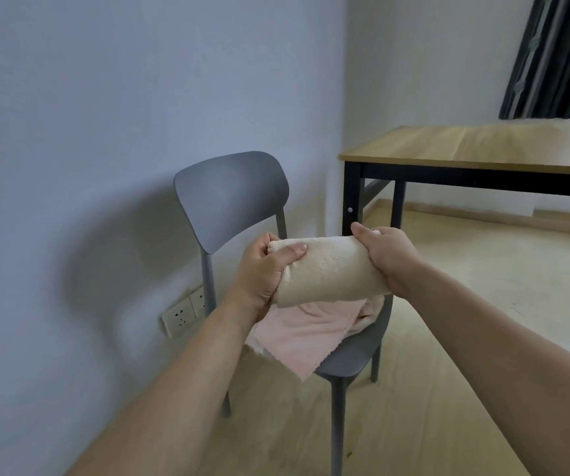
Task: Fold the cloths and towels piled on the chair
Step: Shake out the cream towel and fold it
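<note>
My left hand [264, 269] grips one end of a cream towel [328, 269], thumb pressed flat across its top and fingers curled under. My right hand [385, 259] clutches the other end, knuckles up, fingers wrapped round it. Between my hands the towel is bunched into a thick, soft roll of nubby terry, held in the air above the chair seat. Just below my hands a pink cloth [307, 334] lies rumpled on the grey chair [232, 197], one corner hanging over the seat's front edge. The smooth curved chair back stands beyond my left hand. Past my right hand is a wooden table [465, 146] with black legs, and open wood floor [465, 304] under my right forearm.
</note>
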Demonstrator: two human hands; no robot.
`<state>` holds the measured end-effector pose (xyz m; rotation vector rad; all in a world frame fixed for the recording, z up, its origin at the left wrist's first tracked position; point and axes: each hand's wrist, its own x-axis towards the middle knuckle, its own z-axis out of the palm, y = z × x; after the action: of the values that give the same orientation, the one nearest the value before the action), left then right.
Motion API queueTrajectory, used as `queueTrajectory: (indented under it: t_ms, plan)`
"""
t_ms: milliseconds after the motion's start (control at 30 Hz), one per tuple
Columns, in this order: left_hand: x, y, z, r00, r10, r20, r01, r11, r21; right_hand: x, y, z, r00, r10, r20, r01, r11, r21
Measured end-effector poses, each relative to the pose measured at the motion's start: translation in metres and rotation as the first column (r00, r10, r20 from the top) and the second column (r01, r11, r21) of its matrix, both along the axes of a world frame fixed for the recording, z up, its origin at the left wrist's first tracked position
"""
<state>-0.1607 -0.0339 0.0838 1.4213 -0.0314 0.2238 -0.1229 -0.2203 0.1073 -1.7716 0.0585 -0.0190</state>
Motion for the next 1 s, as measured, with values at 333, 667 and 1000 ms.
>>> queueTrajectory:
  t_ms: [333, 667, 1000]
  plan:
    - [0.135, -0.045, -0.047, 0.944, -0.033, -0.329, 0.086, 0.985, 0.150, 0.130, -0.045, -0.071, 0.974, -0.100, -0.203, 0.074, 0.988, -0.132]
    - [0.238, -0.075, -0.030, 0.758, 0.006, -0.652, 0.128, 0.979, 0.158, 0.229, -0.070, -0.066, 0.907, -0.105, -0.408, -0.027, 0.952, -0.306]
    - [0.171, -0.100, 0.285, 0.574, -0.205, -0.793, 0.403, 0.914, 0.055, 0.163, -0.121, 0.265, 0.884, -0.103, -0.456, -0.047, 0.951, -0.306]
